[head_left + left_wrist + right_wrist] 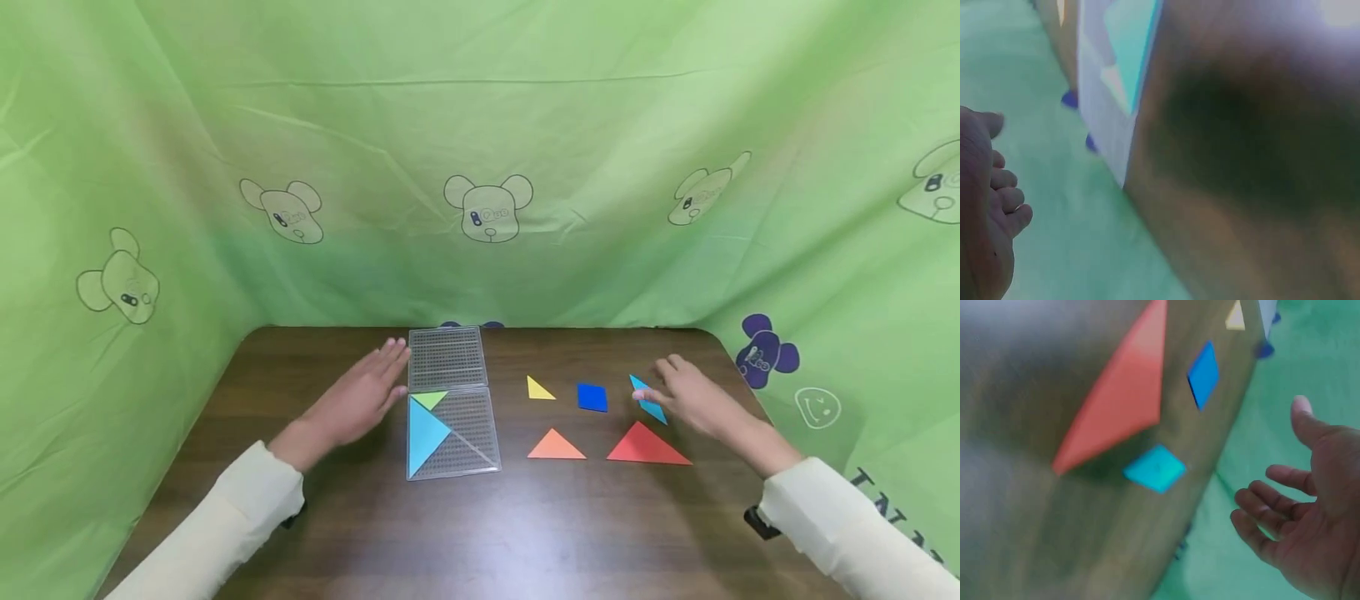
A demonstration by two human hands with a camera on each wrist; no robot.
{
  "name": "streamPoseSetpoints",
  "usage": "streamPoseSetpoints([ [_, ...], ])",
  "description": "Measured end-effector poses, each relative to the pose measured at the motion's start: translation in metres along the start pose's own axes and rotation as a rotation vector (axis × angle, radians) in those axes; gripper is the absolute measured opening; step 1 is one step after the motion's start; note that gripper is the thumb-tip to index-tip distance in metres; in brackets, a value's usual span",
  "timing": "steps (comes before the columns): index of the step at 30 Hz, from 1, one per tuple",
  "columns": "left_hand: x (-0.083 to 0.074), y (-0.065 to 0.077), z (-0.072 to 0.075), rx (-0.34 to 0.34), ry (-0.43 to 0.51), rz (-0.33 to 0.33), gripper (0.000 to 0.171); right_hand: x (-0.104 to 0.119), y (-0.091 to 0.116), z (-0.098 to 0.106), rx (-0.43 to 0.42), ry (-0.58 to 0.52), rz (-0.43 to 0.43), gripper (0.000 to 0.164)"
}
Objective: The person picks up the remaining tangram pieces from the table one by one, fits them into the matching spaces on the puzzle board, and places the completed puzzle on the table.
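My left hand (pixel 356 404) has its fingers extended beside the left edge of a clear, hinged plastic case (pixel 476 417) that lies unfolded on the table. Inside the near half of the case, a large light blue triangle (pixel 425 435) fits along the left side, with a small green triangle (pixel 430 399) above it. Over at the right, my right hand (pixel 697 400) hovers with spread fingers and holds nothing. Below its thumb lies a light blue parallelogram (pixel 1157 470), partly covered in the head view. A large red triangle (pixel 648 446) is just nearer to me.
A dark blue square (pixel 592 397), a small yellow triangle (pixel 538 389) and an orange triangle (pixel 557 447) lie between the case and the right hand. The brown wooden table (pixel 480 533) ends at a green printed cloth (pixel 487 275) at the back and sides.
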State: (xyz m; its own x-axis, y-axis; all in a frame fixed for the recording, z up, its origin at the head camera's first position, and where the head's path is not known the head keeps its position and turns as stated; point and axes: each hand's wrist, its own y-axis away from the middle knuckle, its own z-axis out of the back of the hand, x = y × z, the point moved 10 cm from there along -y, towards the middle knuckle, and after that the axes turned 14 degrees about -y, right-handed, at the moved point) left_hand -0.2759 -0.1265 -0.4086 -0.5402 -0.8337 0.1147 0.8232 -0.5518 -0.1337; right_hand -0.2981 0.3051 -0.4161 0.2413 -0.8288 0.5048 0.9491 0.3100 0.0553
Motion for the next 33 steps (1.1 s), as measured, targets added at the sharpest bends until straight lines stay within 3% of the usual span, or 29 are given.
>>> streamPoseSetpoints([
  [5,-0.032,0.026,-0.023,-0.028,0.057,-0.073,0.061,0.004,0.024,-0.025,-0.042,-0.012,0.019,0.058],
  [12,-0.059,0.050,-0.054,-0.032,0.160,-0.178,0.065,-0.002,0.045,-0.049,-0.131,0.034,0.047,0.047],
  [18,-0.072,0.054,-0.080,0.038,0.152,-0.242,0.066,-0.016,0.052,-0.062,-0.170,0.015,0.004,0.067],
  [21,-0.074,0.053,-0.085,0.052,0.131,-0.256,0.064,-0.020,0.052,-0.069,-0.166,0.002,-0.004,0.076],
  [28,-0.074,0.050,-0.086,0.111,0.120,-0.248,0.063,-0.024,0.050,-0.070,-0.189,0.013,0.006,0.067],
  [33,-0.073,0.051,-0.086,0.087,0.103,-0.245,0.063,-0.037,0.038,-0.071,-0.141,-0.078,-0.092,0.061],
])
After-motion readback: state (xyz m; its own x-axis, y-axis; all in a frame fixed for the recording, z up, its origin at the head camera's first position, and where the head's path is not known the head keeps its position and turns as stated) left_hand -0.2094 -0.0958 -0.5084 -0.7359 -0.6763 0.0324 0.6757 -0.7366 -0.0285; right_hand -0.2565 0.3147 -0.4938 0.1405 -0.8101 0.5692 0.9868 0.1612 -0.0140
